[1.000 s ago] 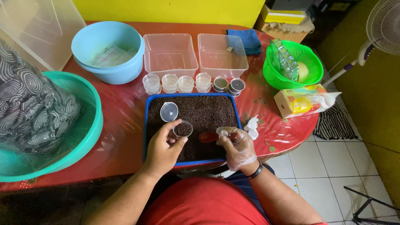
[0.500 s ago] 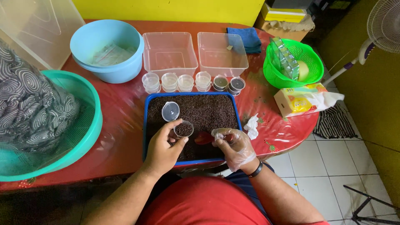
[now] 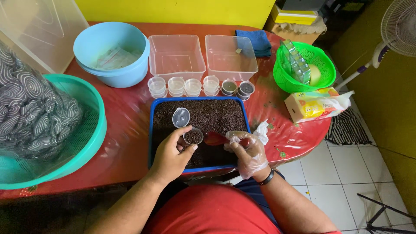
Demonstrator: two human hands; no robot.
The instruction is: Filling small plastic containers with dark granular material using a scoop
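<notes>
I see my left hand (image 3: 171, 156) grasping a small clear cup (image 3: 193, 136), partly filled with dark grains, over the blue tray (image 3: 151, 130) of the same dark stuff on the red counter (image 3: 125, 117). My gloved right hand (image 3: 249, 151) is clenched on a red scoop (image 3: 216, 138), its tip just beside the cup. The cup's hinged lid (image 3: 181, 117) stands open. Behind the tray runs a row of small cups (image 3: 193, 86), two already filled.

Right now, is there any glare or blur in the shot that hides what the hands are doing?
Head view: sharp at centre, so the left hand on the small cup and the gloved right hand read clearly; soft glare streaks the red table cover; edges bow slightly from the wide lens.
</notes>
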